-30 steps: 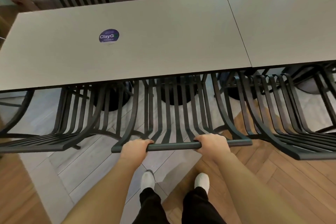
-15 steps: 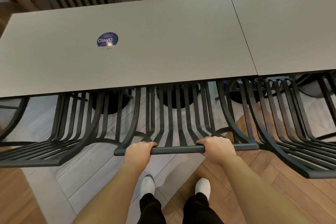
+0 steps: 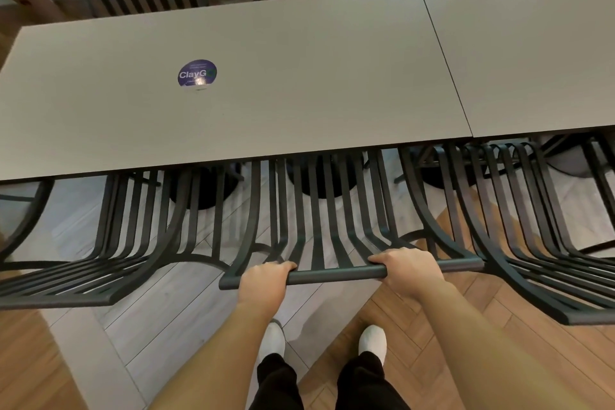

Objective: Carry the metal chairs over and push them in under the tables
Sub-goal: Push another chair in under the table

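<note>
Middle chair point(image 3: 319, 210), seat now deeper under the table point(image 3: 299, 76) than a second ago, sits between two tucked neighbours, left hand point(image 3: 263, 283) and right hand point(image 3: 407, 271) both clamped on its top rail; push looks nearly finished.

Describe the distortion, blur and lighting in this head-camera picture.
Head view: wide-angle bowing curves the grey tabletop edges and flanking black slatted metal chairs; slight motion softness at the frame edges; dim, even light, no glare; both hands gripping the middle chair's top rail stay sharp.
</note>
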`<state>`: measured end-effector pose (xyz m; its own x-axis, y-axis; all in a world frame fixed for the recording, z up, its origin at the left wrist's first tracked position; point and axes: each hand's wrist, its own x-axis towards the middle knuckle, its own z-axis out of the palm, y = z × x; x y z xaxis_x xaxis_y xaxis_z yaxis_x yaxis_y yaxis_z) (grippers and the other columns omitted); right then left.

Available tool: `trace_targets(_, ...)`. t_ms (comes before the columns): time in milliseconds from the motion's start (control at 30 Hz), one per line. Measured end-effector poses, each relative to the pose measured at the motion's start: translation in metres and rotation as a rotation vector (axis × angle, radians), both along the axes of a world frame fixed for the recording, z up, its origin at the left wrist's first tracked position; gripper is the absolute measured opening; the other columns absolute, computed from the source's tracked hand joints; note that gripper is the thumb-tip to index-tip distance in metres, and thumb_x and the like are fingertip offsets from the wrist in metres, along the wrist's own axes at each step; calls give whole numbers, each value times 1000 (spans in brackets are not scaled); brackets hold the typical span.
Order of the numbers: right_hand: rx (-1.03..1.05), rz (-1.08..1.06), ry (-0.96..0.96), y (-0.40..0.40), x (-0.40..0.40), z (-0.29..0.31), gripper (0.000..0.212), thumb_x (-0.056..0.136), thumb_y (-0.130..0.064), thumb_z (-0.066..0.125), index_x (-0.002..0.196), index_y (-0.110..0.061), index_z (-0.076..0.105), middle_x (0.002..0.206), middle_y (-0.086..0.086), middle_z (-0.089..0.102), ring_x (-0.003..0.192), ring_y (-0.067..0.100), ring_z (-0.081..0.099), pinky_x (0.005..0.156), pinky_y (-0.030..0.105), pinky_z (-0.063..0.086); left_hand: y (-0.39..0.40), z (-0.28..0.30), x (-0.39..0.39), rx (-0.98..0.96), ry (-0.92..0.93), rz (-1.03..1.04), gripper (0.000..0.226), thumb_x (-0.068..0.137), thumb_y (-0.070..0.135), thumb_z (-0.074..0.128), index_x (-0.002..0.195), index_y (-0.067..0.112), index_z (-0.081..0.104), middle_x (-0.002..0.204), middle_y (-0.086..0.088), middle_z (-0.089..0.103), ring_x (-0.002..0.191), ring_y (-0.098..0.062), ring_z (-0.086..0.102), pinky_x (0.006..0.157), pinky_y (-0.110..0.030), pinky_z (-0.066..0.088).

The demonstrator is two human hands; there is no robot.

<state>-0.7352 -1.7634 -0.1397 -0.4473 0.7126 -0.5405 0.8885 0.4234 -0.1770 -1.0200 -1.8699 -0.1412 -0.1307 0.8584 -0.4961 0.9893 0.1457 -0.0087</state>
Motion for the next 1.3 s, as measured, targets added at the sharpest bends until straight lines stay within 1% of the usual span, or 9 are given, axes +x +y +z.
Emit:
trace_targets(200,-139,-13,23,7,-1,11,45,92,-57,66,133,-40,61,109,-14,66,99,10,62,83,30,52,5,3,-3,-31,-55,18,47,104,24,52,146,47,49,110,7,67,96,-16,64,79,-33,56)
trace_targets(300,-168,-45,67,2,3,23,60,87,-66,65,137,-36,57,117,-9,60,106,13,57,92,36,51,9,8,-4,-97,-138,45,48,102,41,58,148,43,48,118,6,64,105,-16,62,90,-34,54)
trace_targets(400,-163,-144,151,-4,25,35,69,86,-74,59,143,-35,54,130,-9,57,117,15,55,100,36,50,10,18,2,-153,-221,126,62,95,54,66,152,36,46,124,6,58,113,-14,57,100,-32,49)
trace_targets(500,-148,-251,201,1,61,50,65,92,-70,55,144,-31,55,139,-6,56,123,16,56,102,37,51,19,34,26,-150,-327,158,75,89,62,69,154,32,44,132,6,55,120,-14,54,105,-34,47)
trace_targets(600,-113,-373,217,14,99,65,55,98,-62,53,141,-27,58,136,-3,59,119,17,59,98,36,53,42,53,69,-100,-388,112,75,90,71,58,152,32,46,141,5,53,129,-16,52,107,-35,46)
trace_targets(700,-81,-453,177,26,136,75,44,100,-57,52,131,-28,63,123,-3,66,107,17,63,92,37,55,72,67,120,-35,-431,25,59,99,65,48,148,32,51,140,4,57,125,-15,56,104,-35,49)
trace_targets(800,-55,-519,124,32,172,84,34,101,-52,53,121,-27,66,110,-4,68,99,16,64,88,39,57,105,74,167,14,-480,-84,43,105,52,48,141,30,57,125,6,66,108,-10,63,97,-34,54)
trace_targets(1000,5,-699,76,30,228,97,29,102,-50,53,115,-27,66,108,-3,70,98,19,64,88,40,56,151,72,233,-34,-532,-263,34,108,43,47,131,26,64,107,8,71,87,-9,66,83,-32,57)
trace_targets(1300,-15,-779,52,45,318,81,27,102,-48,53,114,-27,66,106,-5,70,95,19,64,86,41,56,181,63,322,-55,-492,-415,34,108,45,45,123,24,67,103,7,70,90,-13,65,82,-33,56)
